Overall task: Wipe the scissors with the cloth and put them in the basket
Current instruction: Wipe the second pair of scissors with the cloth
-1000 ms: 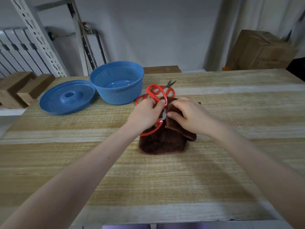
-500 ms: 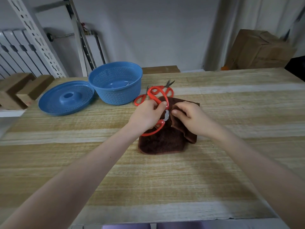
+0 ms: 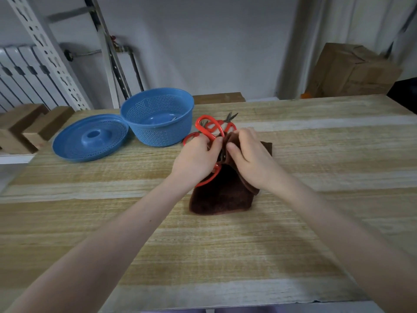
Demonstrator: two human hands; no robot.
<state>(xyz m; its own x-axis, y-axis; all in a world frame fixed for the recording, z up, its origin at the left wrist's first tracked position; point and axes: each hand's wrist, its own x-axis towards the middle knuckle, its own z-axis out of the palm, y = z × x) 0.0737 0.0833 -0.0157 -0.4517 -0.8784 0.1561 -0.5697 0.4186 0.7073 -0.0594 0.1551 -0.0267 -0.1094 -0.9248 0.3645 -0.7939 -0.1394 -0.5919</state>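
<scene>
A pair of red-handled scissors (image 3: 208,129) is held by its handles in my left hand (image 3: 196,159), above the middle of the table. My right hand (image 3: 248,157) pinches a fold of the dark brown cloth (image 3: 221,195) around the scissors' blades, which are hidden by the fold. The rest of the cloth lies flat on the table under both hands. A second pair of red scissors (image 3: 228,123) lies on the table just behind, its dark tips pointing away. The blue perforated basket (image 3: 158,116) stands to the left of the scissors.
The basket's blue lid (image 3: 90,137) lies upside down left of the basket. Wooden blocks (image 3: 24,127) sit at the table's left edge. A cardboard box (image 3: 352,68) stands beyond the far right side. Bare wooden tabletop (image 3: 203,256) stretches in front of the cloth.
Both hands have slid a little away from me along the cloth. My right hand has gathered the cloth fold higher, so the metal pivot seen earlier is now covered.
</scene>
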